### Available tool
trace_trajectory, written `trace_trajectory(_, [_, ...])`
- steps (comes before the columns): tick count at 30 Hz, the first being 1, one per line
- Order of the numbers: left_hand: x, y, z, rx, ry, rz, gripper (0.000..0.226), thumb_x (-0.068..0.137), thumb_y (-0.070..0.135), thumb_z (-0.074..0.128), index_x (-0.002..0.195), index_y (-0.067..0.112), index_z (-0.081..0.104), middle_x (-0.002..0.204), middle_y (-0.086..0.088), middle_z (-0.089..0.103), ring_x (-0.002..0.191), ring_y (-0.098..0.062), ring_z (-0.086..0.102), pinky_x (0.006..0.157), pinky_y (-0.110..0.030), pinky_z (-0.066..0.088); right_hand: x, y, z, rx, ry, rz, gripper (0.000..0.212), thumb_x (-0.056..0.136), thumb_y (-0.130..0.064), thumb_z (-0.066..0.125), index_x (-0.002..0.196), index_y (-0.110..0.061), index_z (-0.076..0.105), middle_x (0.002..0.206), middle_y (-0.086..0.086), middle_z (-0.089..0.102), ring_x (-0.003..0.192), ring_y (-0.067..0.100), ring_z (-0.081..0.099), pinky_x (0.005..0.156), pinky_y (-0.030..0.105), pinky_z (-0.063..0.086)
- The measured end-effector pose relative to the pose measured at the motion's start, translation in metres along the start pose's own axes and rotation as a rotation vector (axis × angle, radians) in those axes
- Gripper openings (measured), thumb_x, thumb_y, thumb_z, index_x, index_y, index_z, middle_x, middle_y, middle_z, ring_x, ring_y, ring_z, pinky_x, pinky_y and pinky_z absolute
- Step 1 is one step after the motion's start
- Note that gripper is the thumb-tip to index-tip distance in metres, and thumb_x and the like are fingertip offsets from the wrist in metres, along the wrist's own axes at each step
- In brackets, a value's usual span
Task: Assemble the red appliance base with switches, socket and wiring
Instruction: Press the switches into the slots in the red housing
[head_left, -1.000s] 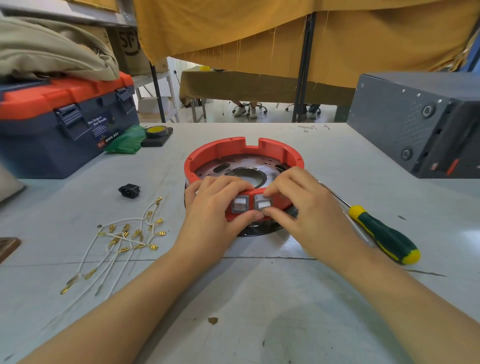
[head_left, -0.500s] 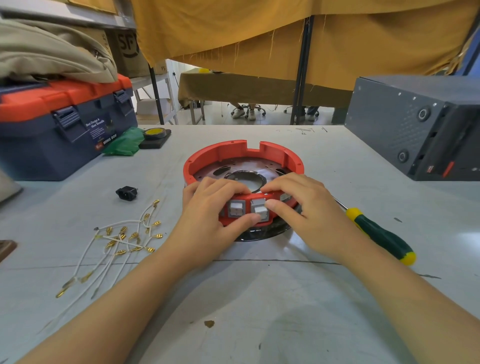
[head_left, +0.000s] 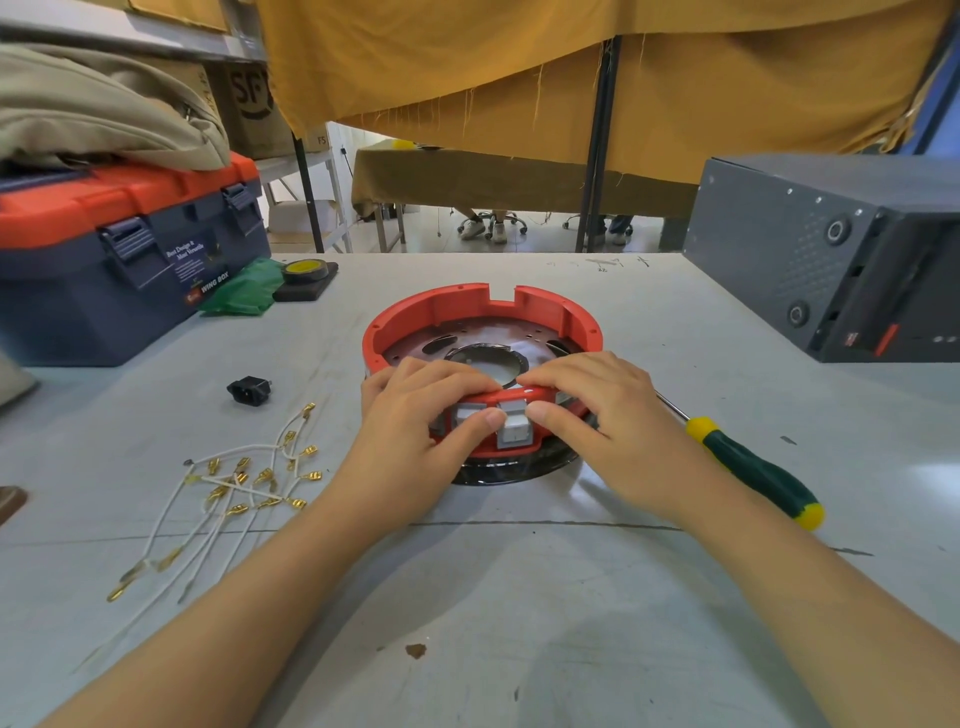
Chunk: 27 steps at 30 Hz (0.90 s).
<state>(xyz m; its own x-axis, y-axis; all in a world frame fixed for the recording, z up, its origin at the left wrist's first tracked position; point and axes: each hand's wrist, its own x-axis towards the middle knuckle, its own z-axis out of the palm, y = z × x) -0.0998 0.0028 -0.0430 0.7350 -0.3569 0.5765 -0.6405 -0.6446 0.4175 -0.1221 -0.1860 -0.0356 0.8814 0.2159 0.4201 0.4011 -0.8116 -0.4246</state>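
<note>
Right switch (head_left: 514, 430) lower, hands (head_left: 415, 415) on base (head_left: 483, 312)

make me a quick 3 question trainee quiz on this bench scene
1. True or false: the small black power socket is already fitted into the round red plastic appliance base.
2. Which side of the base does the green and yellow handled screwdriver lie on, by the person's own sides?
3. Multiple choice: the left hand and right hand press on: A) the loose white wires with brass terminals, B) the two grey rocker switches in the base's near wall, C) the navy and orange toolbox.

Key: 1 false, it lies loose on the table; 2 right; 3 B.
</note>
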Motion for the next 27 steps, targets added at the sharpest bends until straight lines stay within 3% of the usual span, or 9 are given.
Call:
trace_trajectory(10, [0.0044,0.0006,-0.0015,-0.072,0.011,-0.036,0.031,0.08,0.044,0.052,0.101,0.03,0.069,0.099,0.028,0.055,0.1,-0.001,0.047,0.101,-0.041,0.029,0.0052,0.0022,-0.0036,0.158,0.007,0.014,0.022,0.091,-0.034,0.056,0.11,-0.029,0.067,0.106,-0.02,0.059,0.111,0.005,0.045,0.105,0.041,0.032])
trace_trajectory(14, [0.006,0.0021,-0.0031,-0.108,0.003,-0.033,0.024,0.081,0.04,0.059,0.099,0.029,0.071,0.094,0.029,0.057,0.099,-0.005,0.051,0.097,-0.048,0.035,0.0069,0.0034,-0.002,0.221,0.021,0.044,0.02,0.089,-0.032,0.061,0.106,-0.031,0.07,0.097,-0.031,0.054,0.107,0.001,0.045,0.101,0.029,0.035])
trace_trajectory(19, [0.0066,0.0015,-0.0031,-0.113,0.0,-0.056,0.018,0.085,0.031,0.064,0.101,0.029,0.071,0.093,0.025,0.059,0.097,-0.004,0.05,0.096,-0.048,0.038,0.0083,0.0047,-0.0014,0.287,0.029,0.087,0.017,0.086,-0.029,0.065,0.101,-0.033,0.07,0.097,-0.026,0.057,0.105,0.001,0.047,0.09,0.014,0.038])
trace_trajectory(22, [0.0069,0.0024,-0.0033,-0.116,-0.001,-0.063,0.019,0.084,0.031,0.064,0.102,0.028,0.071,0.092,0.026,0.058,0.095,-0.003,0.05,0.095,-0.047,0.039,0.0086,0.0046,-0.0015,0.314,0.026,0.11,0.015,0.085,-0.029,0.066,0.099,-0.034,0.07,0.101,-0.016,0.061,0.107,0.005,0.049,0.09,0.015,0.039])
trace_trajectory(27, [0.0072,0.0034,-0.0038,-0.127,0.002,-0.065,0.018,0.084,0.03,0.064,0.101,0.027,0.072,0.09,0.022,0.061,0.092,-0.002,0.05,0.094,-0.047,0.039,0.0093,0.0036,-0.001,0.34,0.023,0.125,0.014,0.085,-0.028,0.067,0.096,-0.037,0.069,0.101,-0.015,0.06,0.107,0.006,0.049,0.09,0.018,0.039])
